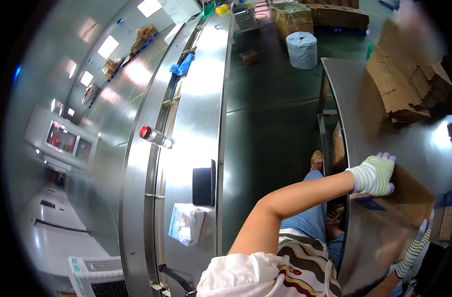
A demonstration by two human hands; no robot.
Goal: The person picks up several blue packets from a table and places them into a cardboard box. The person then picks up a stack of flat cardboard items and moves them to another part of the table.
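Observation:
An open cardboard box (409, 198) with a blue patch on its side sits on the steel table at my right. My left hand (374, 174), in a green-and-white striped glove with lilac fingertips, grips the box's left edge. Its fingers are bent over the cardboard. My right hand (417, 246), in a similar striped glove, presses against the box's near right corner, and its fingers lie along that wall. Part of the right hand's grip is hidden.
Stacked flat cardboard (399, 84) covers the far part of the steel table (347, 94). On the long steel bench (199, 119) at left are a red-capped bottle (156, 136), a dark phone (203, 186), a tissue-like box (186, 223) and a blue cloth (182, 65). A blue roll (302, 50) stands beyond.

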